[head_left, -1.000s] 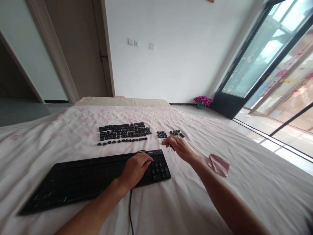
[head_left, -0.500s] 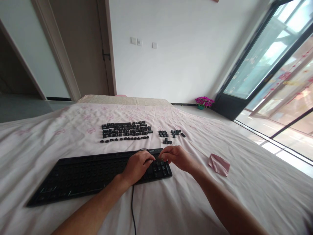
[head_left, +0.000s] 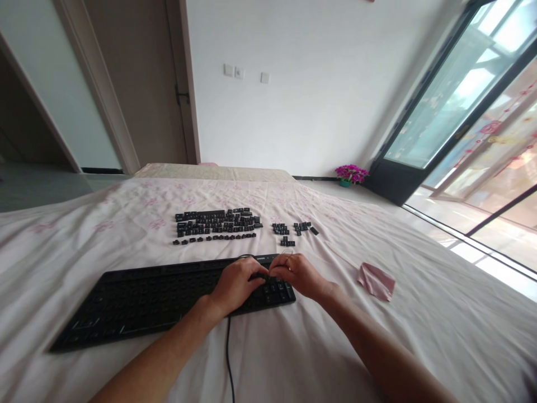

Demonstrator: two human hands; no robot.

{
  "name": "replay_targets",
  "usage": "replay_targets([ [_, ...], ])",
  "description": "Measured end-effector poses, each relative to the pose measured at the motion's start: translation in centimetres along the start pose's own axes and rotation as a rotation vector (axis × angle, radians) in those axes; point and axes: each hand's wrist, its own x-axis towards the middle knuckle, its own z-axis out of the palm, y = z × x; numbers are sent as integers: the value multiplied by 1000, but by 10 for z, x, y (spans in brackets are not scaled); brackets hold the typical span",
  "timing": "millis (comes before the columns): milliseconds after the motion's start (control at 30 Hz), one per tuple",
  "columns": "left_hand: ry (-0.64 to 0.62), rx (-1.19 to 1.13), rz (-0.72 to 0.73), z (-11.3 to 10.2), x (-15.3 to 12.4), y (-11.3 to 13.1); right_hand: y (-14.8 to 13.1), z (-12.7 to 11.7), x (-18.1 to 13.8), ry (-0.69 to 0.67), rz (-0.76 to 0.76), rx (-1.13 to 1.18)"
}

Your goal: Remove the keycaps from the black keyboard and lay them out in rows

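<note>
A black keyboard (head_left: 159, 296) lies at a slant on the cloth, most of its left and middle part without keycaps. Keys remain on the number pad (head_left: 274, 291) at its right end. My left hand (head_left: 239, 282) rests over the right part of the keyboard, thumb and index finger drawn together near the number pad. My right hand (head_left: 300, 274) bends in from the right, fingertips pinched at the pad's upper keys and meeting the left fingertips. Whatever sits between the fingers is hidden. A thin, faint loop shows just beyond the right hand.
Loose black keycaps (head_left: 216, 224) lie in rows behind the keyboard, with smaller groups of keycaps (head_left: 281, 228) to their right. A pink cloth (head_left: 376, 281) is on the right. The keyboard cable (head_left: 229, 358) runs toward me over the creased bedsheet (head_left: 327, 347).
My right hand has shifted slightly left and its fingertips have closed in against the left ones. My left hand has stayed nearly in place. The loose keycaps look the same.
</note>
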Motion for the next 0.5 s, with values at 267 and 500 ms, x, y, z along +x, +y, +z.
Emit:
replay_targets([
  [267, 3, 94, -6, 12, 11, 8, 11, 28, -9, 240, -71, 88],
  [500, 29, -15, 55, 16, 7, 8, 18, 41, -13, 370, -324, 62],
])
